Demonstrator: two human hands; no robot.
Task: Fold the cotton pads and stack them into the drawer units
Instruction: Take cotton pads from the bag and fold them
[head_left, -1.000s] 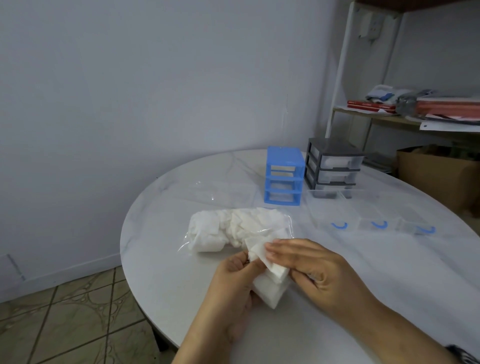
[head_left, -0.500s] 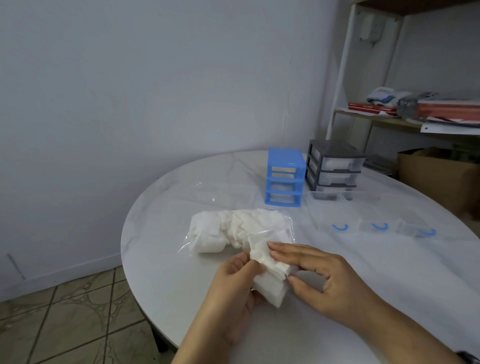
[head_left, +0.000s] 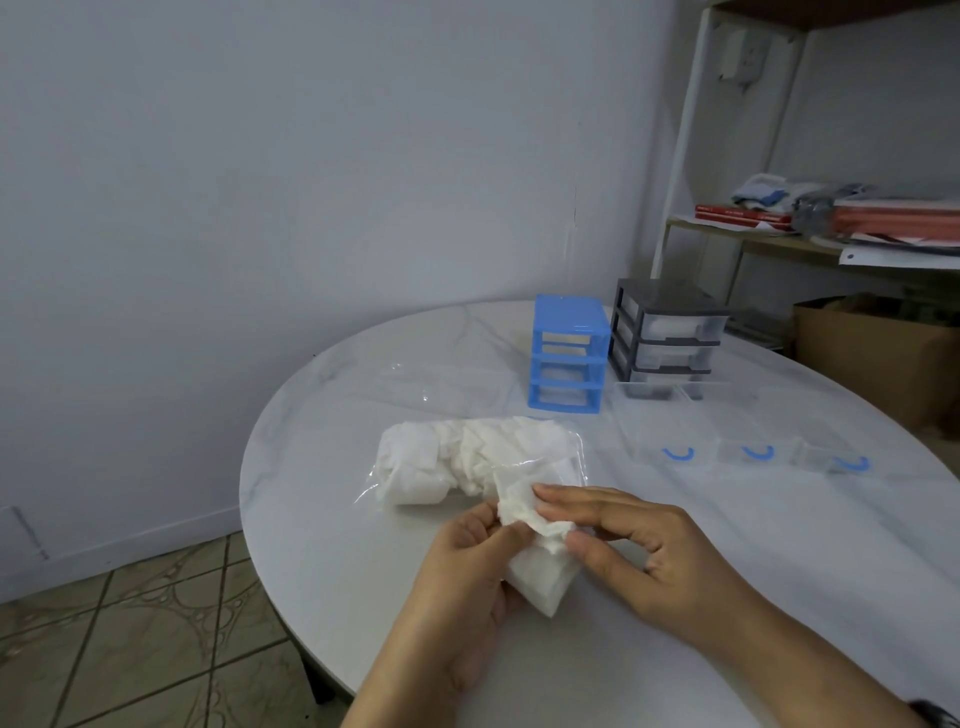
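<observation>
Both hands work a cotton pad at lower centre.
The left hand (head_left: 462, 566) and right hand (head_left: 644, 551) pinch 1 pad (head_left: 524, 512) (crumpled) above a stack (head_left: 540, 582).

Your left hand (head_left: 457, 571) curls its fingers around a soft white cotton pad (head_left: 540, 571), thumb pressed on top. Your right hand (head_left: 639, 551) pinches the pad's upper edge between thumb and extended fingers, forearm angling in from the right.
</observation>
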